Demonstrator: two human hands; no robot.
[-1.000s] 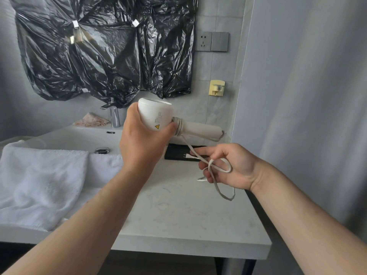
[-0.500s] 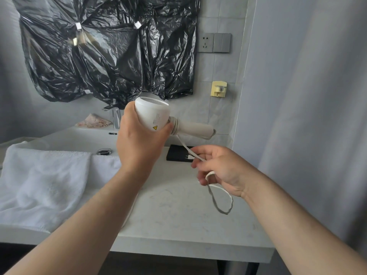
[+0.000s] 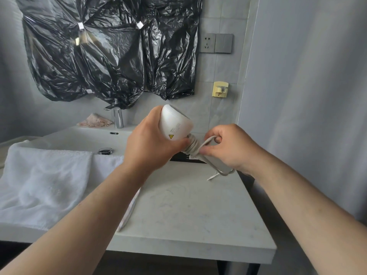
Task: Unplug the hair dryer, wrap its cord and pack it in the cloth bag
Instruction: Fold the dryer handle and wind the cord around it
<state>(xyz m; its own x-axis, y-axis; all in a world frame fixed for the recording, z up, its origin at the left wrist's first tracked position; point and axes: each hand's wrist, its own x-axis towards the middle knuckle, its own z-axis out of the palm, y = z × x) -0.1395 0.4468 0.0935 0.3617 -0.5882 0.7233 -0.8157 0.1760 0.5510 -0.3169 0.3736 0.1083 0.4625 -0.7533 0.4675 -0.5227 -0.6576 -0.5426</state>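
**Cord nearly wound, handle slanting down to the right**

The left hand point(image 3: 153, 143) is clenched around the hair dryer point(image 3: 174, 124) at its round head, holding it above the bench point(image 3: 188, 211). The handle runs from that head down and to the right, and this long axis is what the winding must follow. The right hand point(image 3: 228, 149) sits right on the handle (so it is the nearer one for the job), fingers pinched on a loop of the cord point(image 3: 206, 142) beside the coils already stacked at the neck. A short tail point(image 3: 212, 177) hangs below the handle's end
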